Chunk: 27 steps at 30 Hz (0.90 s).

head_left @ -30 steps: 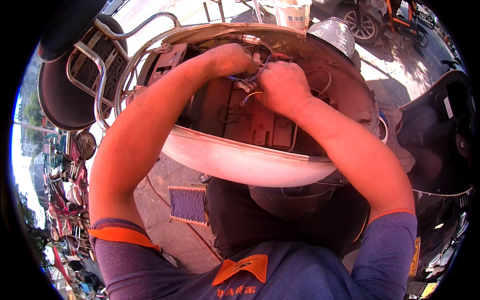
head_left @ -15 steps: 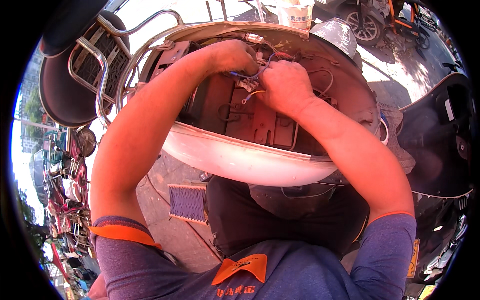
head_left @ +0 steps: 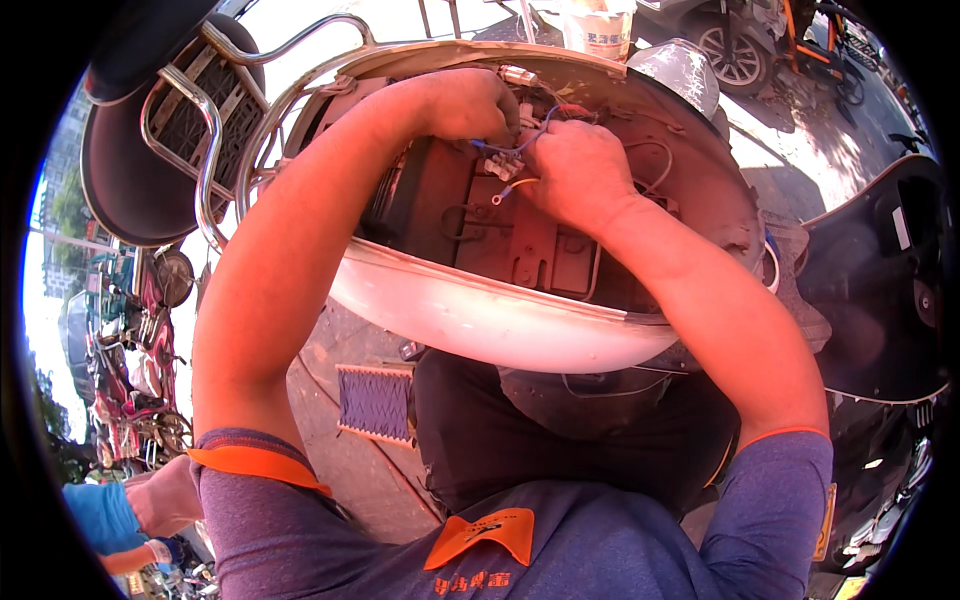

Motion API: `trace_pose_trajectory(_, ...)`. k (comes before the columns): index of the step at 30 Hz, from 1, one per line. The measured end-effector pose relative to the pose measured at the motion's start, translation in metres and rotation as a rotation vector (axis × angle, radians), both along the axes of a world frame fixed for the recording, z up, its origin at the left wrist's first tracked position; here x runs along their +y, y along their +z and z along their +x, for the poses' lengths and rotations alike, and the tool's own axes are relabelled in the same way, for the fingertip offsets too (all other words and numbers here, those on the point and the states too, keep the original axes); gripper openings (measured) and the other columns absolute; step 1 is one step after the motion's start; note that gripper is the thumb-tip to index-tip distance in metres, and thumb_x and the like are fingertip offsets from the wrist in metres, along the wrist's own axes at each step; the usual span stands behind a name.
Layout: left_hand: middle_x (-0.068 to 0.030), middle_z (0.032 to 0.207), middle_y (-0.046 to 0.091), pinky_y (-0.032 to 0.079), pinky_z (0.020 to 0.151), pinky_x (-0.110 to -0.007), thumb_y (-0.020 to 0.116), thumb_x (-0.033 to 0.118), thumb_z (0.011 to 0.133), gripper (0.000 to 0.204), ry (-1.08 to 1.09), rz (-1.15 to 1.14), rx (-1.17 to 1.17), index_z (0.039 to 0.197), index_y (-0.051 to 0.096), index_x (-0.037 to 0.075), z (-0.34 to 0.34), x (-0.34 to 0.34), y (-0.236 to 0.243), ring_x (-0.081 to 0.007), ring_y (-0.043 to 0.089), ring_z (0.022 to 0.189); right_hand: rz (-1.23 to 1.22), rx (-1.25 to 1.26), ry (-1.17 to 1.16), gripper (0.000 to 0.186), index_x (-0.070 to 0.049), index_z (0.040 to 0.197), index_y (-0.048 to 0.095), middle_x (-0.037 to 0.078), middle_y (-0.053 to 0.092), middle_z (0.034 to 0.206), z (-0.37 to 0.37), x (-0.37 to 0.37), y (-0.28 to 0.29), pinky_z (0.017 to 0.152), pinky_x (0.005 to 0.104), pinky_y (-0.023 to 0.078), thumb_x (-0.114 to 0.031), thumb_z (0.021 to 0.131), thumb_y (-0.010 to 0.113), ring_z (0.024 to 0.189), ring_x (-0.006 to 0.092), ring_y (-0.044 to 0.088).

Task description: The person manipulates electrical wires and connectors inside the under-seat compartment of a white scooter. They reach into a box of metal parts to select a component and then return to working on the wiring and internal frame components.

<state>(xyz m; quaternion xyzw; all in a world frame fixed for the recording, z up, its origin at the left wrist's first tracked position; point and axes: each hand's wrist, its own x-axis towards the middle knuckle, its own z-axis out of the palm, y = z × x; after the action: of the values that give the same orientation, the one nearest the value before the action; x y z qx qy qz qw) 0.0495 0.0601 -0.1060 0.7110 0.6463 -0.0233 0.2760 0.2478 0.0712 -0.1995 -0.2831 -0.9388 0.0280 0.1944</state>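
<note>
At the upper centre of the frame, the left hand (head_left: 478, 106) and right hand (head_left: 580, 168), fingers curled narrow but exact grip hidden, flank a thin blue insulated wire (head_left: 511, 151) in an open reddish-brown compartment (head_left: 695, 190), an apparent wire-handling step calling for steady fingertip control.

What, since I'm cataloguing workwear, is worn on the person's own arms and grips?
The left sleeve and right sleeve are short and heathered purplish-blue. The left has a broad orange band at its hem; the right shows only a thin orange edge. Neither the left grip nor the right grip shows a glove.
</note>
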Motion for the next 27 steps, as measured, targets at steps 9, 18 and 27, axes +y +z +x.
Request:
trace_pose_trajectory(9,-0.0070,0.086,0.073,0.055,0.078,-0.035,0.070,0.012,0.081,0.026,-0.032,-0.070,-0.033,0.106,0.073,0.003,-0.006,-0.006,0.015,-0.0182,0.070,0.086,-0.004,0.215,0.074,0.047,-0.014,0.127,0.059,0.011,0.072,0.104,0.001,0.000,-0.007,0.080,0.0484,0.059,-0.017,0.084,0.080,0.098,0.0337,0.073)
trace_pose_trajectory(18,-0.0090,0.082,0.072,0.057,0.074,-0.038,0.067,0.009,0.082,0.030,-0.005,0.001,-0.047,0.111,0.072,0.003,0.004,-0.012,0.016,-0.0207,0.073,0.081,0.003,0.280,0.077,0.044,-0.011,0.123,0.057,0.010,0.070,0.103,0.000,0.005,-0.012,0.076,0.0487,0.059,-0.014,0.084,0.078,0.094,0.0342,0.073)
trace_pose_trajectory(27,-0.0216,0.093,0.075,0.057,0.081,-0.046,0.064,0.004,0.081,0.032,-0.233,0.269,0.178,0.112,0.073,0.004,0.006,-0.011,0.010,-0.0382,0.074,0.091,-0.048,0.251,0.036,0.034,-0.008,0.113,0.056,0.014,0.072,0.098,0.000,0.007,-0.010,0.076,0.0502,0.059,-0.013,0.087,0.076,0.093,0.0376,0.074)
